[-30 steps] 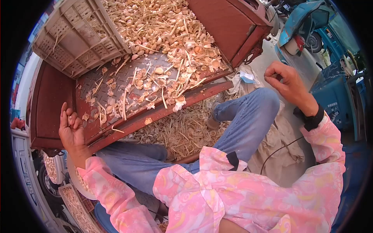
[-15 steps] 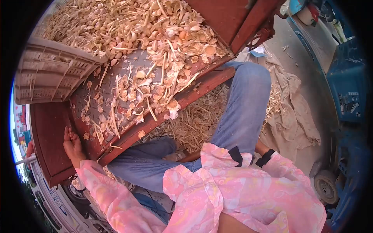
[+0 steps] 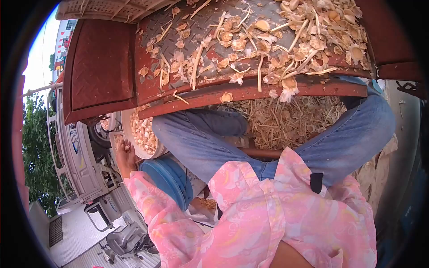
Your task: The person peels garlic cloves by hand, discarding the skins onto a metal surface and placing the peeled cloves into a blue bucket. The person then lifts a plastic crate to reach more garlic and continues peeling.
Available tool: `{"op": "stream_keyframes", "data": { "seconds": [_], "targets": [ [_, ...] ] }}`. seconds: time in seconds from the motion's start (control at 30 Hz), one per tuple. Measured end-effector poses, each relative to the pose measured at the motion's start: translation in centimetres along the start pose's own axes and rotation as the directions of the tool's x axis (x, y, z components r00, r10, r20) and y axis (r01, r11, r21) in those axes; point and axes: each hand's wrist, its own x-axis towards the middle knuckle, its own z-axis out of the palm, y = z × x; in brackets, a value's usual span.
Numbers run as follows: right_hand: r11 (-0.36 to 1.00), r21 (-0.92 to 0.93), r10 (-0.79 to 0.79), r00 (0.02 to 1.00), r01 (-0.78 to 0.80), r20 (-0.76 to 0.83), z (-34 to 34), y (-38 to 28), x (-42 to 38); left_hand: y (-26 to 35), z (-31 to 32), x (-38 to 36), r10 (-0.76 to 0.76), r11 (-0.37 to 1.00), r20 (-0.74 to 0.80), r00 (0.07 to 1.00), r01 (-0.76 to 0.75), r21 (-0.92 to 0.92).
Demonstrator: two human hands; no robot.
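Note:
My left hand (image 3: 126,154) is at the left, palm up, with its fingers curled over whatever lies in them; I cannot tell what that is. It hovers close beside a white bucket (image 3: 159,150) filled with garlic cloves (image 3: 144,134). Just below the wrist stands a blue bucket (image 3: 167,181). My right hand is out of sight; only its pink sleeve (image 3: 351,194) shows. In front of my knees, garlic skins and dry stalks (image 3: 241,44) lie scattered on a red metal truck bed (image 3: 187,100).
A pale plastic crate (image 3: 107,10) rests on the bed at the top left. Stalks and husks (image 3: 290,120) cover the ground between my legs (image 3: 192,143). A light-coloured vehicle (image 3: 78,147) stands at the left, and beige cloth (image 3: 380,161) lies at the right.
The view has swung left, bringing the buckets into sight. My left hand has moved from the bed's side panel down to the white bucket. The right wrist is now hidden.

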Motion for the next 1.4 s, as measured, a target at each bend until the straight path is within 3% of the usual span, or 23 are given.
{"op": "stream_keyframes", "data": {
  "seconds": [0.03,0.1,0.17,0.2,0.23,0.27,0.3,0.37,0.4,0.43,0.47,0.5,0.53,0.6,0.67,0.77,1.0,1.13,1.2,1.27,1.4],
  "targets": [
    [0.998,-0.055,-0.026,1.0,0.027,0.017,0.2,-0.3,0.5,-0.8,0.1,-0.5,-0.047,0.967,-0.057,0.997,0.059,0.247],
    [0.983,-0.162,-0.079,0.994,0.089,0.07,1.1,-0.7,1.9,-3.0,0.3,-1.9,0.282,0.811,0.168,0.945,-0.328,0.484],
    [0.956,-0.249,-0.134,0.985,0.158,0.109,1.9,-1.1,3.6,-2.1,6.5,-11.4,0.256,0.594,0.459,0.851,-0.513,0.62],
    [0.941,-0.275,-0.166,0.978,0.194,0.123,2.3,-1.3,4.5,-2.1,9.7,-16.2,0.106,0.591,0.626,0.773,-0.555,0.585],
    [0.925,-0.301,-0.199,0.97,0.232,0.137,2.8,-1.6,5.5,-2.5,12.7,-20.3,-0.04,0.599,0.759,0.65,-0.593,0.539],
    [0.907,-0.316,-0.242,0.958,0.279,0.153,3.1,-1.8,6.5,-3.0,15.4,-23.1,-0.29,0.614,0.864,0.411,-0.613,0.497],
    [0.888,-0.322,-0.29,0.944,0.327,0.16,3.1,-2.0,7.6,-4.6,18.1,-24.0,-0.457,0.64,0.887,0.066,-0.668,0.38],
    [0.808,-0.334,-0.461,0.874,0.486,0.155,2.5,-2.7,10.4,-10.4,22.6,-24.8,-0.449,0.604,0.89,-0.076,-0.761,0.239],
    [0.701,-0.37,-0.616,0.779,0.61,0.118,2.3,-3.4,11.7,-14.1,25.2,-23.6,-0.497,0.488,0.859,0.123,-0.778,0.394],
    [0.501,-0.513,-0.783,0.618,0.697,0.075,2.4,-5.5,12.4,-18.3,27.1,-21.7,-0.517,0.367,0.796,0.315,-0.759,0.538],
    [0.278,-0.695,-0.912,0.409,0.663,0.025,2.4,-7.5,13.2,-22.5,28.5,-19.5,-0.503,0.238,0.718,0.481,-0.722,0.65],
    [0.12,-0.846,-0.982,0.188,0.52,-0.023,2.4,-9.5,14.0,-25.7,29.2,-17.4,-0.481,0.121,0.657,0.58,-0.698,0.706],
    [0.153,-0.82,-0.961,0.276,0.552,0.007,1.5,-9.9,13.9,-28.4,29.7,-15.6,-0.467,0.023,0.59,0.658,-0.659,0.752],
    [0.466,-0.668,-0.749,0.66,0.58,0.051,-0.5,-9.7,12.1,-31.7,30.1,-13.5,-0.435,-0.084,0.504,0.746,-0.591,0.802],
    [0.649,-0.596,-0.558,0.828,0.473,0.05,-1.2,-9.1,9.7,-32.3,28.6,-12.1,-0.413,-0.14,0.434,0.801,-0.526,0.839],
    [0.746,-0.608,-0.345,0.938,0.273,-0.003,-4.2,-6.9,5.6,-33.5,27.2,-11.5,-0.395,-0.133,0.357,0.847,-0.437,0.89],
    [0.78,-0.62,-0.037,0.982,-0.085,-0.183,-9.6,-4.5,-1.4,-35.0,23.2,-14.7,-0.434,-0.058,0.315,0.844,-0.375,0.925],
    [0.785,-0.599,0.035,0.976,-0.16,-0.214,-10.5,-3.3,-3.0,-35.5,20.9,-20.5,-0.508,0.04,0.407,0.759,-0.451,0.891],
    [0.776,-0.614,0.02,0.978,-0.145,-0.205,-11.2,-3.3,-2.7,-35.7,21.4,-23.3,-0.555,0.137,0.481,0.678,-0.496,0.857],
    [0.771,-0.622,0.01,0.979,-0.138,-0.205,-11.2,-3.0,-2.6,-35.6,23.6,-26.2,-0.605,0.289,0.587,0.538,-0.538,0.791],
    [0.757,-0.646,-0.028,0.984,-0.094,-0.176,-11.1,-3.3,-1.3,-35.1,31.0,-31.1,-0.647,0.615,0.743,0.168,-0.46,0.64]
  ]
}}
